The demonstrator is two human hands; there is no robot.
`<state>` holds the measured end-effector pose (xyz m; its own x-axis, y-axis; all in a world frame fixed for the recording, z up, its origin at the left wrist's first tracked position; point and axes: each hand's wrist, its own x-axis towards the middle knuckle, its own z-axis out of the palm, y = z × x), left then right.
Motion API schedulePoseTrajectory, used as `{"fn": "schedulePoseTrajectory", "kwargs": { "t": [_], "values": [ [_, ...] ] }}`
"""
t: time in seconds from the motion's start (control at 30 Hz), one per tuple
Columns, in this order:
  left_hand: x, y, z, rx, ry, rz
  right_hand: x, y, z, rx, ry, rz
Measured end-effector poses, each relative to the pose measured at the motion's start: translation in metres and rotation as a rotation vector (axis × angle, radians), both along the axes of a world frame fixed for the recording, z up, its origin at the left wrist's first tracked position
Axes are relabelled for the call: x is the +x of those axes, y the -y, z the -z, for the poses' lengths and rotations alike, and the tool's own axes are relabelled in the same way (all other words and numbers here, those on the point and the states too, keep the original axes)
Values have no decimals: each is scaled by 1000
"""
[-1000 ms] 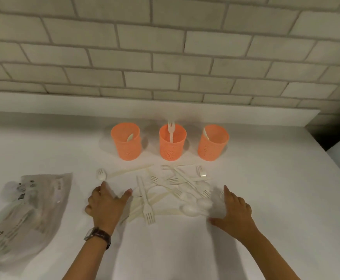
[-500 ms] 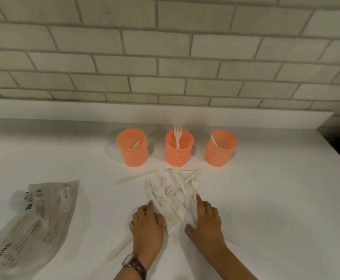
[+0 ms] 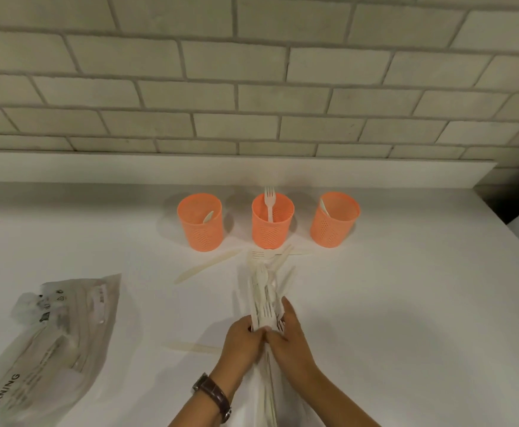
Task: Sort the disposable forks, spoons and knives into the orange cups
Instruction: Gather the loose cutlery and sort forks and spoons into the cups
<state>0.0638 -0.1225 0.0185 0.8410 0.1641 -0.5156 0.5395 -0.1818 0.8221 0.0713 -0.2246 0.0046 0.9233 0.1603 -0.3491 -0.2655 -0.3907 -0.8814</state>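
In the head view, a bundle of cutlery (image 3: 264, 300) of pale disposable forks, spoons and knives is seen gathered lengthwise on the white countertop (image 3: 406, 303), in front of the middle orange cup (image 3: 272, 229) and pointing toward it. The pieces are judged to be light, thin and fairly stiff, smooth enough to slide over one another, and likely to snap if bent hard. They are best taken one at a time by the handle, so that the head shows which cup is meant.

The near end of the bundle is clasped between both hands. The left hand (image 3: 241, 337) is curled against its left side, and the right hand (image 3: 292, 337) is cupped round its right side, with one finger laid along the pieces.

A fork (image 3: 269, 201) stands in the middle cup, a spoon (image 3: 208, 216) lies in the left orange cup (image 3: 201, 229), and what appears to be a knife (image 3: 323, 208) leans in the right orange cup (image 3: 333, 226). Two loose knives (image 3: 209, 265) and (image 3: 190, 346) lie apart from the bundle. A crumpled plastic bag (image 3: 51, 340) lies well to the left.
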Motion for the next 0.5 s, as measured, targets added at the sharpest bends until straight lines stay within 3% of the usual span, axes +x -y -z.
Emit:
{"fn": "schedulePoseTrajectory", "kwargs": {
  "t": [0.13,0.27,0.5],
  "values": [
    [-9,11,-11,-74,70,-14,4,5,-6,153,-96,84],
    [-12,20,-14,72,246,22,12,10,-12,170,-62,143],
    [-1,34,-21,212,363,79,20,10,-32,227,-59,258]
  ]
}}
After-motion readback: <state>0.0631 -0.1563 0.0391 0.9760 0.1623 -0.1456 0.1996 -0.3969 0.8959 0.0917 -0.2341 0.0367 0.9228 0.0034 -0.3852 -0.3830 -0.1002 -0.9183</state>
